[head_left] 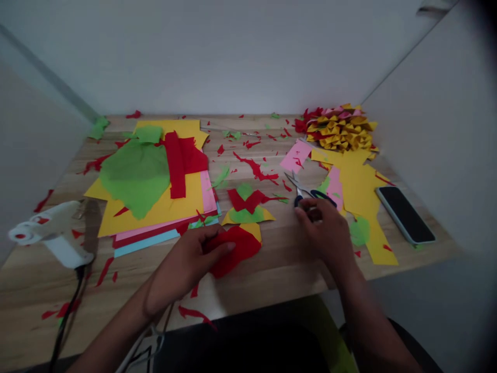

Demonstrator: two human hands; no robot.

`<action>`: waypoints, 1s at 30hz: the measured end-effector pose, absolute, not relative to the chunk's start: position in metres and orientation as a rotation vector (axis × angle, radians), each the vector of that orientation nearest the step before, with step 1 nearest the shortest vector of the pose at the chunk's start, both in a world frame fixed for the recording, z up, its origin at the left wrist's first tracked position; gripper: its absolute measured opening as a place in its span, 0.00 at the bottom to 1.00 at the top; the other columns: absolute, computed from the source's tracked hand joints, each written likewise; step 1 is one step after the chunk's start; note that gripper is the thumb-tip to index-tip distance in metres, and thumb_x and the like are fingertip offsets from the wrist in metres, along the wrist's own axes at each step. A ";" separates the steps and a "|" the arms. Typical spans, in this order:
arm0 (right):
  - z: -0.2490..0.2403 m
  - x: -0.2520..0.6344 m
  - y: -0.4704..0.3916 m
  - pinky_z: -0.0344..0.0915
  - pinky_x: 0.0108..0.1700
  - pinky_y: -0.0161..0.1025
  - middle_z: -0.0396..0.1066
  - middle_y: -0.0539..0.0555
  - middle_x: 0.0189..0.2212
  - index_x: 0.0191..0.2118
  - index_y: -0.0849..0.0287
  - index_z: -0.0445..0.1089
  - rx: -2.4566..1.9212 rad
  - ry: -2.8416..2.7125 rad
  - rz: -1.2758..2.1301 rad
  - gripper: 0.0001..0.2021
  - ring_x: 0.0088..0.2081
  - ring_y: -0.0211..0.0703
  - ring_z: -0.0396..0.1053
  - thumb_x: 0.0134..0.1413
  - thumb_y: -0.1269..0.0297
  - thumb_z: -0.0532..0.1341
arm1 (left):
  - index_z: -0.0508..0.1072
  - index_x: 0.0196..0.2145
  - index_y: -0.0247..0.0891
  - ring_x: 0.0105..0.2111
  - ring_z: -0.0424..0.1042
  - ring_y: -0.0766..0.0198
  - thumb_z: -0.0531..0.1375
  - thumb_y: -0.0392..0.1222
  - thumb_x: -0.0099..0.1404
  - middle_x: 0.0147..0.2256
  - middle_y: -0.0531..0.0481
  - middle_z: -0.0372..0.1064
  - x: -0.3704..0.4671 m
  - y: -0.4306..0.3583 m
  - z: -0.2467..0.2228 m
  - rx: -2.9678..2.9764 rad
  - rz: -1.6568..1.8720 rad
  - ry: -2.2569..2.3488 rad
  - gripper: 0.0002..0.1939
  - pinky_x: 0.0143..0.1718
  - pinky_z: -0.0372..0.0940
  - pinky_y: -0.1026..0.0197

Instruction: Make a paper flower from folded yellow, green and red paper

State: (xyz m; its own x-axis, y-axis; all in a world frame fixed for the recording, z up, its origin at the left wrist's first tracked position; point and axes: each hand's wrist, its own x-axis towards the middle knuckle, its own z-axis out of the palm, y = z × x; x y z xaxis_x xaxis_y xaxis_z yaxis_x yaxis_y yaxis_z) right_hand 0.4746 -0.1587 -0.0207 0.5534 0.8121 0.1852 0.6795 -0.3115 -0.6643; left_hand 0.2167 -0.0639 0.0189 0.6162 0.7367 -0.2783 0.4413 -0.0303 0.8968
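My left hand [202,254] pinches a rounded piece of red crepe paper [236,248] between thumb and fingers, just above the table. At the handles of a pair of scissors [301,190] are the curled fingers of my right hand [324,228]. The scissors' blades lie partly spread, pointing away to the left; the hand partly hides the handles. Just beyond the red paper lies a yellow paper shape [267,214], with a green crepe piece [244,215] and a zigzag red crepe strip [248,199] on or beside it.
A white glue gun [64,233] with a black cord stands at left. Stacked coloured sheets [155,207] carry green and red crepe paper. Yellow folded-paper work [341,129] sits back right, near yellow offcuts [353,181] and a phone [406,215]. Red and green scraps litter the wooden table [279,280].
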 end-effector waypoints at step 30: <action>-0.007 0.572 -0.130 0.70 0.37 0.45 0.77 0.61 0.40 0.60 0.60 0.65 -2.264 -1.434 0.452 0.31 0.38 0.54 0.76 0.51 0.53 0.62 | 0.74 0.30 0.36 0.19 0.67 0.71 0.69 0.50 0.57 0.22 0.53 0.74 0.224 -0.047 0.022 0.764 0.671 1.045 0.14 0.21 0.60 0.71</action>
State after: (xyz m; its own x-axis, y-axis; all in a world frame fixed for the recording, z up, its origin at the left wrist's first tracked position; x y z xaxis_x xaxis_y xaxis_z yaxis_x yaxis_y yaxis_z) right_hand 0.5723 -0.1302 -0.0072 0.4153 0.9084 -0.0483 0.7716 -0.3799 -0.5103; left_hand 0.2236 -0.0465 0.0224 0.3557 0.7908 -0.4981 -0.1239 0.5682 0.8135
